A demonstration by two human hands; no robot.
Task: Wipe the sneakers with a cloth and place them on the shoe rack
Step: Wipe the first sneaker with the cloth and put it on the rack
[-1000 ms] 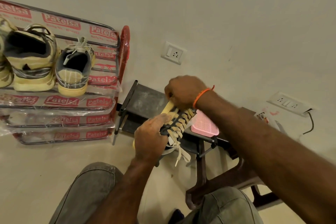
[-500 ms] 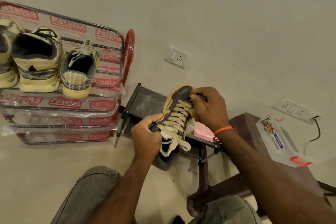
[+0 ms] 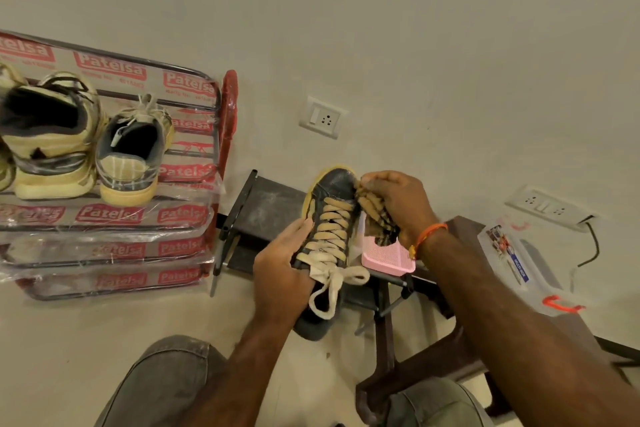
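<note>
item: dark sneaker (image 3: 330,218), tan laces, yellowed sole rim, toe pointing away from the person. held in the air just right of the shoe rack (image 3: 221,156), over a dark metal stool (image 3: 270,204).
left hand (image 3: 280,265): closed around the sneaker's left side near the collar, steadying it.
right hand (image 3: 398,204): closed on a bunched brownish cloth (image 3: 375,215), pressed against the sneaker's right side by the toe; the patterning may be a second shoe's laces rather than fabric, the view is too blurred to be sure.
on the rack, top shelf: three sneakers showing, a grey-and-cream one (image 3: 133,152) nearest the held sneaker, a bulkier pale one (image 3: 52,135) to its left, a third cut by the frame edge. the rack is wrapped in printed plastic.
also right of the rack: pink perforated box (image 3: 388,256), clear lidded container (image 3: 519,263).
status, as judged: wiping under way on this sneaker; several appear shelved already; this one is not yet placed.
</note>
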